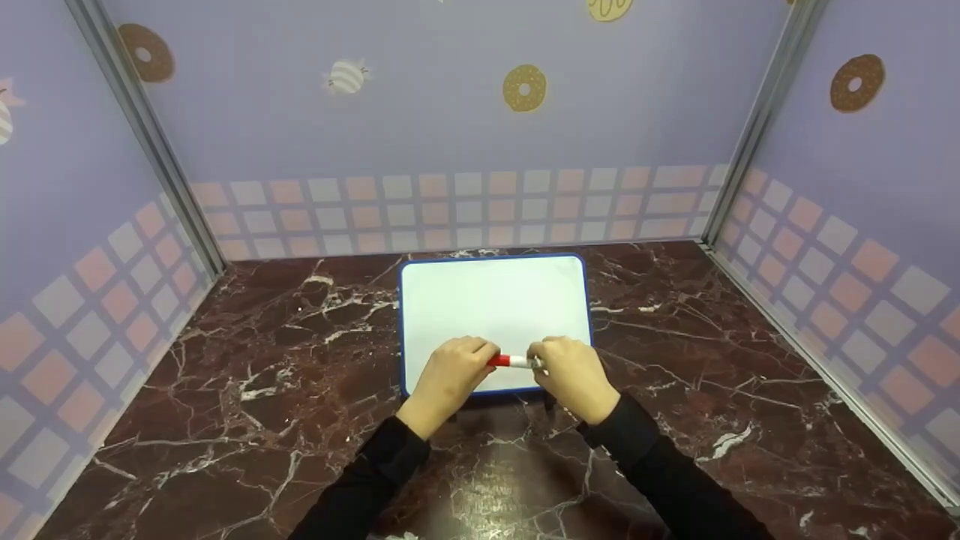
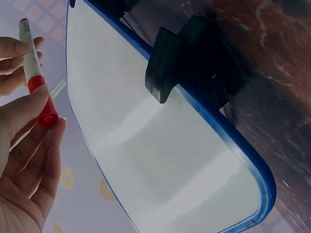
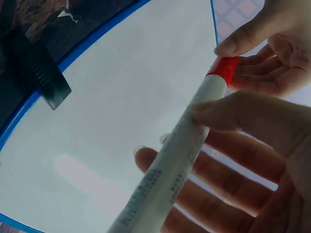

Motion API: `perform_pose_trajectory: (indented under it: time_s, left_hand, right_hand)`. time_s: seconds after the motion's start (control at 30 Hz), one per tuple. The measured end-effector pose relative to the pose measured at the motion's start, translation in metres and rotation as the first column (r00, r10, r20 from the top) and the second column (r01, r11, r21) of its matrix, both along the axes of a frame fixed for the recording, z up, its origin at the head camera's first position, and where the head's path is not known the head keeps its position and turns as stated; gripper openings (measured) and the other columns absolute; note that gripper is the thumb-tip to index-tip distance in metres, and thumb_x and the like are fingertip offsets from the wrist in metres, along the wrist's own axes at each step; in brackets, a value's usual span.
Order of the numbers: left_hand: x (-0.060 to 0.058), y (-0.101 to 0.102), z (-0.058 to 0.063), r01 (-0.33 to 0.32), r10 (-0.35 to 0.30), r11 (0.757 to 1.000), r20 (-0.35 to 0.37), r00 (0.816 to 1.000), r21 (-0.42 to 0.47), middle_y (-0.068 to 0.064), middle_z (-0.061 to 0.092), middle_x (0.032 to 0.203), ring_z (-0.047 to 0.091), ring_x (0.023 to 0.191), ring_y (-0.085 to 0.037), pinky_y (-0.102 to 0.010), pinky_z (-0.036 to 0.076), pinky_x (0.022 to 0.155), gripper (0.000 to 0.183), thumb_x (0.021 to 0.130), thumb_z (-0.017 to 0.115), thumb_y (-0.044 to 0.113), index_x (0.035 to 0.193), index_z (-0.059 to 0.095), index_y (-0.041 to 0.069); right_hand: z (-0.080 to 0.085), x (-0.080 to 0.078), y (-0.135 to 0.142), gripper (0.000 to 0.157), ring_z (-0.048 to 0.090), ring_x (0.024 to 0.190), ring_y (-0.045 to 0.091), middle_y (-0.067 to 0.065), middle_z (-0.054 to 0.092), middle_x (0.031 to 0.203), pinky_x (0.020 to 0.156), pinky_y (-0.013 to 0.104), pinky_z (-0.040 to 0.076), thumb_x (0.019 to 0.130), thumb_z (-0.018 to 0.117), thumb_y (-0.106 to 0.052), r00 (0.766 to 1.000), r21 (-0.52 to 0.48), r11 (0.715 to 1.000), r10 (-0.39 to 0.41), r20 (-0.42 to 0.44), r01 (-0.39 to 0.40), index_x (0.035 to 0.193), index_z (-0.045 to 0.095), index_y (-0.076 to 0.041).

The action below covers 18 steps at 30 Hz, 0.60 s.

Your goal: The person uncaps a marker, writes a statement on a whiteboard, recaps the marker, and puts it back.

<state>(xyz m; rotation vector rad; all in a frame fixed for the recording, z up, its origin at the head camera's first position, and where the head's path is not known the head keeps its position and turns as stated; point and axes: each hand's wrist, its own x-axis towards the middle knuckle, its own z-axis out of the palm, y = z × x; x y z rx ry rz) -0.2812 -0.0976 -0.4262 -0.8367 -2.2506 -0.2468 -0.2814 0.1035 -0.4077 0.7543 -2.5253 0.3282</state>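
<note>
A white marker with a red cap (image 1: 517, 361) is held level between both hands, in front of a blue-framed whiteboard (image 1: 491, 300). My left hand (image 1: 454, 373) pinches the red cap (image 2: 39, 92) between thumb and fingers. My right hand (image 1: 574, 375) grips the white barrel (image 3: 170, 150), its thumb on top and its fingers curled beneath. In the right wrist view the cap sits against the barrel, with no tip showing. The board leans back on the table, and black clips (image 2: 163, 63) hold its lower edge.
The table (image 1: 247, 420) has a dark red marbled top with white veins. Lilac walls with donut prints and a checked border (image 1: 457, 199) enclose it at the back and both sides. Grey metal posts (image 1: 757, 120) stand at the rear corners.
</note>
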Motion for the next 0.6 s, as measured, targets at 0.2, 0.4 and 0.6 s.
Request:
perform_pose_trajectory:
  time_s: [0.2,0.4,0.6]
  left_hand:
    - [0.000,-0.002,0.000,0.000,-0.001,1.000,0.044,0.999,0.016,-0.002,0.074,0.088,0.070,0.078,-0.019,-0.030,0.060,0.070,0.014,0.081,0.078,0.017,0.090,0.072,0.009]
    - [0.000,-0.006,0.005,0.028,-0.036,0.996,0.095,0.995,0.080,-0.005,0.074,0.087,0.070,0.077,-0.023,-0.032,0.061,0.070,0.012,0.084,0.076,0.015,0.090,0.072,0.006]
    - [-0.002,-0.024,0.017,0.000,-0.023,0.987,0.148,0.989,0.159,-0.008,0.074,0.088,0.070,0.078,-0.025,-0.035,0.062,0.074,0.011,0.083,0.076,0.011,0.091,0.071,0.005]
  right_hand:
    - [-0.003,-0.003,-0.001,0.004,0.068,0.062,0.026,0.005,0.071,0.071,0.054,0.041,0.057,0.081,0.078,-0.004,0.998,-0.006,0.999,0.040,-0.038,-0.041,0.082,0.075,-0.007]
    - [-0.003,-0.005,0.000,0.009,0.069,0.065,0.026,0.005,0.071,0.074,0.056,0.040,0.057,0.078,0.080,-0.005,0.996,-0.024,0.999,0.035,-0.083,-0.037,0.085,0.075,-0.008]
    - [0.001,-0.008,0.008,0.012,0.070,0.067,0.027,0.005,0.071,0.075,0.055,0.042,0.058,0.076,0.081,-0.005,0.994,-0.031,0.999,-0.010,-0.108,0.007,0.086,0.075,-0.009]
